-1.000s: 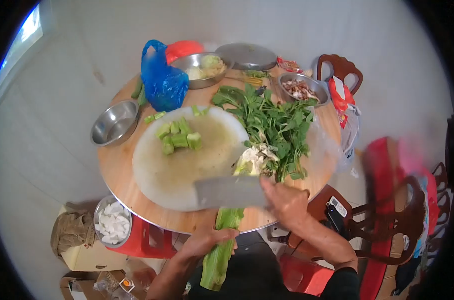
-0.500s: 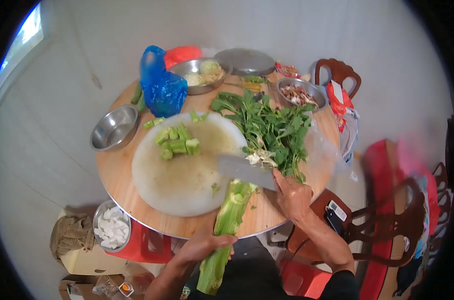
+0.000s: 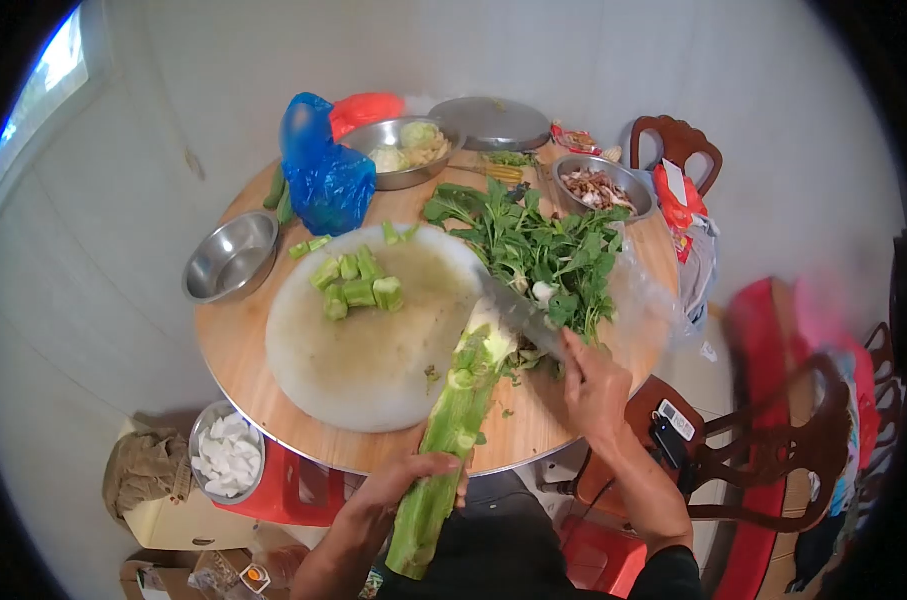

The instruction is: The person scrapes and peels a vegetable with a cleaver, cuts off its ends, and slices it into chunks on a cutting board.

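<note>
Currently, left hand [image 3: 418, 482]: fingers wrapped firmly round the middle-to-near part of a thick green stalk [image 3: 448, 425]; no visible gap in the grip.
Right hand [image 3: 595, 388]: fingers curled tight about the handle of a cleaver [image 3: 523, 318], handle mostly hidden by the fist.
Stalk position: slanting from the lap over the near rim of the counter [image 3: 223, 345], far end pale and seen against the right side of the cutting board [image 3: 368, 375]; whether it rests there, cannot tell.
Blade position: alongside the right edge of the stalk's far end, overlapping the leafy greens [image 3: 553, 250] in view; contact unclear.
Reason for hold: low grip presumably keeps the left fingers away from the edge and leaves the far end exposed.
Reason for layout: cut pieces [image 3: 358, 290] grouped on the board's far left, probably to leave working room nearer the person.
Counter surface: round, wood-toned; metal bowl [image 3: 231, 258] at left, blue bag [image 3: 328, 180] and metal basin [image 3: 408, 183] far, bowl of brownish pieces [image 3: 593, 188] far right.
Below, left: bowl of white pieces [image 3: 228, 455] beside a red stool [image 3: 298, 490].
Room: plain pale wall [image 3: 533, 50]; wooden chair [image 3: 818, 440] at right.
</note>
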{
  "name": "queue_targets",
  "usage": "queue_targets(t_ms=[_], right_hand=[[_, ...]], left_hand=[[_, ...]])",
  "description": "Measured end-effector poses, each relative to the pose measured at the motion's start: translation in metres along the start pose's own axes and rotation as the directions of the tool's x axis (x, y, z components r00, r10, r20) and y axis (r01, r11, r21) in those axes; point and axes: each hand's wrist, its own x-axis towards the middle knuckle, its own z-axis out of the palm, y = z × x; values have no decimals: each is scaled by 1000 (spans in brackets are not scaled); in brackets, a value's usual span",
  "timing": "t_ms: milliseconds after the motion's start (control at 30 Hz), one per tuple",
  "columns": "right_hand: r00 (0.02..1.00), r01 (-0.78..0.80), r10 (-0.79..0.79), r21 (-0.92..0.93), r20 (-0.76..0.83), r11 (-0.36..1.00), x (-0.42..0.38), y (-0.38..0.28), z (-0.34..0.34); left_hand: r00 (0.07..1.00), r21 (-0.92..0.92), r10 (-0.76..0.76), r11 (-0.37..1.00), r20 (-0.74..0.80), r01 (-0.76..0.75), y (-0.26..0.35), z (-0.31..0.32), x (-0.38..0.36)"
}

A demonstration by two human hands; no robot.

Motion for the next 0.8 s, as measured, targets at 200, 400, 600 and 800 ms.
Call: queue_targets(t_ms=[200,400,600,800], right_hand=[[922,387,-387,-88,13,918,-11,-18,8],[935,348,-353,-113,-26,931,-7,-24,16],[987,159,-162,-139,-11,978,4,11,24],[980,-176,161,131,116,976,3,-2,12]], left_hand=[[992,-133,5,991,126,12,-14,-14,-1],[996,-156,83,984,-29,-87,-3,10,-7],[999,-122,44,992,13,-42,-13,-3,-14],[994,-241,61,970,93,-37,-16,-12,-8]])
